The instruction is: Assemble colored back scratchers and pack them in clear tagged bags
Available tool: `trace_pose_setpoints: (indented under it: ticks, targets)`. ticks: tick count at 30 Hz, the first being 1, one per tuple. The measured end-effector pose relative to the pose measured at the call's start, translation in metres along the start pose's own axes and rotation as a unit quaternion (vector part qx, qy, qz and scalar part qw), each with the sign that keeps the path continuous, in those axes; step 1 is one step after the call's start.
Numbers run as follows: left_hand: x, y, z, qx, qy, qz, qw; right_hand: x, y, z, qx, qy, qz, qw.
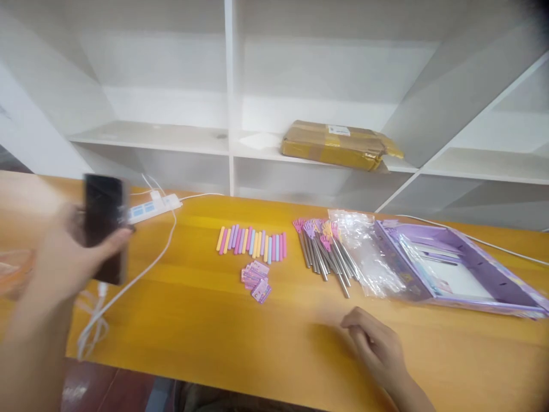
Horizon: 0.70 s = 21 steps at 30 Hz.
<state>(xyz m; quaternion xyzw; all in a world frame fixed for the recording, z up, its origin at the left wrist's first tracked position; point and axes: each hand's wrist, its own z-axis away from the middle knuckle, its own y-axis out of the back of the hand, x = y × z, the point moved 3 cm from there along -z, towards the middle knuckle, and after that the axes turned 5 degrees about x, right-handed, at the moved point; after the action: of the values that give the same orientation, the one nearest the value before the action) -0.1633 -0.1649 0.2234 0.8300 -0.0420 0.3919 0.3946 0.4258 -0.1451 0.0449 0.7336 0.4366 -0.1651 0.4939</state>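
My left hand [64, 257], blurred, is closed around a dark smartphone [104, 209] held upright at the left of the table. A white charging cable [102, 290] runs from the phone's lower end. Low on the right, my right hand [380, 346] rests with its fingers loosely curled in and nothing visible in them. Closest to it lies a bundle of metal sticks [323, 257] topped with small pink, purple and orange hand shapes. A row of pastel sticks [252, 244] lies mid-table, above several small purple printed cards [256, 280].
A white power strip [156, 209] lies at the back left, its cords looping over the table. Clear plastic bags [364, 252] lie beside a purple open box [484, 243] on the right. Behind, a taped cardboard parcel [334, 143] sits on a white shelf [163, 137].
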Motion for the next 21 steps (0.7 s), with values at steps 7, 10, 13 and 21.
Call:
trace_pose_setpoints:
  ticks: [7,10,13,21]
  targets:
    - [0.065,-0.17,0.129,-0.29,0.009,0.261,0.921,-0.114,-0.108,-0.038,-0.271,-0.115,-0.356,0.887]
    - [0.072,-0.21,0.149,-0.28,0.051,0.377,0.881,-0.124,-0.151,-0.046,-0.267,-0.149,-0.478,0.823]
    - [0.071,-0.228,0.16,-0.282,0.137,0.465,0.828,-0.115,-0.174,-0.05,-0.184,-0.14,-0.477,0.848]
    - [0.054,-0.228,0.188,-0.333,0.205,0.537,0.747,-0.1,-0.183,-0.03,-0.16,-0.141,-0.423,0.881]
